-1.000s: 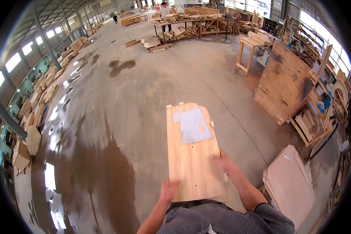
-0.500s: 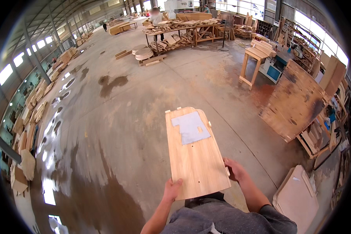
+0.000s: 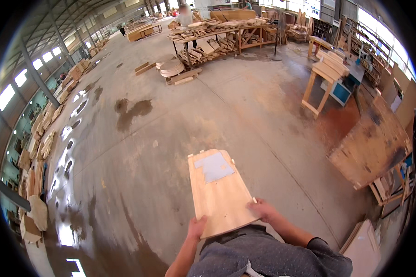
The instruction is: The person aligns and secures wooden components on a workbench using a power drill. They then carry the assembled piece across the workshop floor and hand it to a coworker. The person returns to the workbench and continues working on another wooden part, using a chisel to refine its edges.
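Pale round-cornered wooden panel [image 3: 218,199], left hand [image 3: 197,226] and right hand [image 3: 264,210] grasping its edges, broad concrete floor [image 3: 185,115] beyond, grey sheet [image 3: 214,168] atop, perhaps paper

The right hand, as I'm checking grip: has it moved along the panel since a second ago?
Yes: along the panel, the right hand has shifted toward the near end, judged against the nearer side peg.

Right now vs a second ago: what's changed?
The wooden board sits lower in the picture, its far end most of all. The right hand has shifted along the right edge toward the board's near end. The stained plywood and pale panel moved right and down in view, apparently from camera motion. Unchanged: left hand on the left edge, pale sheet on the board.
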Action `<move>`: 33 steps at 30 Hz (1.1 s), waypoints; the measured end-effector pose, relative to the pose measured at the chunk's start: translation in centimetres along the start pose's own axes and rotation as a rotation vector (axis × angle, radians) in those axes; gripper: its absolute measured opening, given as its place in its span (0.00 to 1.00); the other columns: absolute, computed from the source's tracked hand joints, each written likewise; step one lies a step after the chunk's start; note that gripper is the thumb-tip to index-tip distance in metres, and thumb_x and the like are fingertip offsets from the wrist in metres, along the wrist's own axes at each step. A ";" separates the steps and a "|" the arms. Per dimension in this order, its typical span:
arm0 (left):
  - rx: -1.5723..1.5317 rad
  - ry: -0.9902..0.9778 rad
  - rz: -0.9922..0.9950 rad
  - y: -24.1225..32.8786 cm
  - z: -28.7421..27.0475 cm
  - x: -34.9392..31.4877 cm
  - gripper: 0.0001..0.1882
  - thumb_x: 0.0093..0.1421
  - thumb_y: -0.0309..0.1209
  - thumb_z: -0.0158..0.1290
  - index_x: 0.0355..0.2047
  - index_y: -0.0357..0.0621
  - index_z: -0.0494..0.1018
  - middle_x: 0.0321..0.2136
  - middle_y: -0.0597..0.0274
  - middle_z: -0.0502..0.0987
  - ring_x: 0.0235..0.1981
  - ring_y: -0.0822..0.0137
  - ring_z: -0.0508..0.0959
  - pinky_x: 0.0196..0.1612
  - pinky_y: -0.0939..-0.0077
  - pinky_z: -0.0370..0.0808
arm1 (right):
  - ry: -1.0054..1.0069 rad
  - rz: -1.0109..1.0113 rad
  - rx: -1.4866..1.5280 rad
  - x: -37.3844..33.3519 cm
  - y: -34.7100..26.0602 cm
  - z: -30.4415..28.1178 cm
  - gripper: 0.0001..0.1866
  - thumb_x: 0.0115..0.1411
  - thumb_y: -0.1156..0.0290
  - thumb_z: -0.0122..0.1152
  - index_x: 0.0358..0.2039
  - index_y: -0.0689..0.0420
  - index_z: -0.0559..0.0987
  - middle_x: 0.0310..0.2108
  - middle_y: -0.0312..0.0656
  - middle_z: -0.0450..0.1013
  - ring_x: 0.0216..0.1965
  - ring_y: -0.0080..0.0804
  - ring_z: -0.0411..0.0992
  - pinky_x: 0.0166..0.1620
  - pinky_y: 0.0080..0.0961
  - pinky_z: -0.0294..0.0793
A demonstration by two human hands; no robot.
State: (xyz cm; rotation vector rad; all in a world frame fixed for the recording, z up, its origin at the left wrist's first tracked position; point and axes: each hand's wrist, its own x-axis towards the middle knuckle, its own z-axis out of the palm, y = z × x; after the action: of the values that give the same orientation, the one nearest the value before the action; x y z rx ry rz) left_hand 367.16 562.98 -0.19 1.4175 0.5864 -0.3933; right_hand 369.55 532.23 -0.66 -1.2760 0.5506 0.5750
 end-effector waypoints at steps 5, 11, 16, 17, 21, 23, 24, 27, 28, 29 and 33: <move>-0.073 0.050 0.080 5.5 -1.6 11.8 0.17 0.64 0.33 0.57 0.46 0.30 0.76 0.36 0.57 0.82 0.33 0.69 0.81 0.36 0.73 0.78 | -0.062 -0.041 -0.058 9.8 -10.6 4.2 0.21 0.65 0.68 0.60 0.55 0.66 0.72 0.43 0.43 0.77 0.38 0.30 0.77 0.43 0.30 0.77; -0.076 0.005 0.107 17.1 -2.0 27.0 0.16 0.66 0.33 0.54 0.46 0.31 0.76 0.37 0.58 0.81 0.33 0.70 0.81 0.36 0.73 0.78 | -0.016 -0.105 -0.018 23.3 -22.6 8.8 0.22 0.64 0.68 0.62 0.54 0.67 0.72 0.41 0.42 0.77 0.38 0.28 0.77 0.42 0.30 0.79; -0.036 -0.053 0.093 29.1 -1.2 37.8 0.16 0.64 0.32 0.56 0.46 0.31 0.76 0.37 0.58 0.82 0.34 0.72 0.80 0.36 0.75 0.77 | 0.026 -0.162 -0.020 32.1 -33.4 11.9 0.19 0.65 0.69 0.61 0.52 0.67 0.73 0.41 0.42 0.77 0.38 0.27 0.77 0.41 0.29 0.79; -0.012 -0.057 0.109 31.1 -1.2 39.9 0.16 0.64 0.32 0.56 0.46 0.30 0.75 0.37 0.58 0.82 0.34 0.72 0.81 0.37 0.75 0.77 | 0.048 -0.184 -0.025 33.8 -35.3 12.5 0.18 0.65 0.69 0.60 0.51 0.66 0.73 0.41 0.41 0.77 0.38 0.27 0.77 0.41 0.29 0.79; -0.009 -0.124 0.172 38.5 -0.1 47.9 0.16 0.65 0.32 0.55 0.48 0.32 0.75 0.38 0.59 0.82 0.35 0.71 0.81 0.37 0.75 0.78 | 0.038 -0.236 0.006 40.6 -40.9 13.2 0.17 0.64 0.68 0.61 0.49 0.65 0.74 0.39 0.40 0.77 0.36 0.25 0.76 0.40 0.27 0.78; 0.025 -0.129 0.197 41.9 1.1 51.8 0.16 0.65 0.32 0.55 0.48 0.32 0.74 0.38 0.59 0.82 0.35 0.71 0.81 0.38 0.74 0.78 | 0.045 -0.286 0.036 43.9 -43.8 13.4 0.15 0.64 0.69 0.60 0.47 0.64 0.75 0.37 0.39 0.77 0.34 0.24 0.75 0.38 0.26 0.78; 0.039 -0.119 0.181 44.1 2.1 54.3 0.16 0.65 0.32 0.55 0.48 0.33 0.74 0.38 0.59 0.82 0.35 0.71 0.81 0.38 0.74 0.78 | 0.052 -0.304 0.023 46.6 -45.5 12.9 0.15 0.64 0.69 0.60 0.47 0.64 0.75 0.36 0.39 0.78 0.34 0.23 0.75 0.37 0.26 0.77; 0.047 -0.105 0.139 49.0 4.4 60.8 0.15 0.65 0.32 0.55 0.47 0.33 0.75 0.37 0.59 0.82 0.34 0.71 0.81 0.38 0.74 0.78 | 0.064 -0.315 0.025 53.8 -50.1 11.7 0.15 0.64 0.69 0.60 0.47 0.64 0.76 0.36 0.38 0.78 0.33 0.23 0.75 0.37 0.26 0.77; 0.020 -0.114 0.147 50.5 5.0 63.3 0.15 0.65 0.32 0.55 0.47 0.33 0.75 0.37 0.59 0.82 0.34 0.71 0.81 0.38 0.74 0.78 | 0.063 -0.307 0.046 56.1 -52.5 12.0 0.15 0.64 0.69 0.60 0.47 0.64 0.76 0.35 0.37 0.77 0.33 0.23 0.74 0.37 0.25 0.77; -0.008 -0.124 0.156 51.9 5.7 65.7 0.15 0.65 0.32 0.55 0.47 0.33 0.75 0.37 0.59 0.82 0.34 0.71 0.80 0.38 0.73 0.78 | 0.061 -0.299 0.066 58.4 -54.9 12.1 0.15 0.64 0.69 0.60 0.47 0.64 0.76 0.35 0.37 0.77 0.33 0.22 0.74 0.37 0.25 0.77; 0.032 -0.052 0.149 58.3 7.6 73.9 0.15 0.65 0.31 0.55 0.47 0.33 0.75 0.37 0.60 0.81 0.34 0.71 0.80 0.38 0.74 0.77 | -0.015 -0.273 0.020 66.6 -63.8 11.8 0.14 0.64 0.69 0.60 0.47 0.64 0.75 0.34 0.36 0.77 0.33 0.22 0.74 0.37 0.25 0.76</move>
State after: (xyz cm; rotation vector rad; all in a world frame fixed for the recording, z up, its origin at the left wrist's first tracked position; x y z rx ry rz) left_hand 461.33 569.29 2.98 1.4670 0.4304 -0.3211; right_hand 462.29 537.64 2.91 -1.3010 0.3604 0.3498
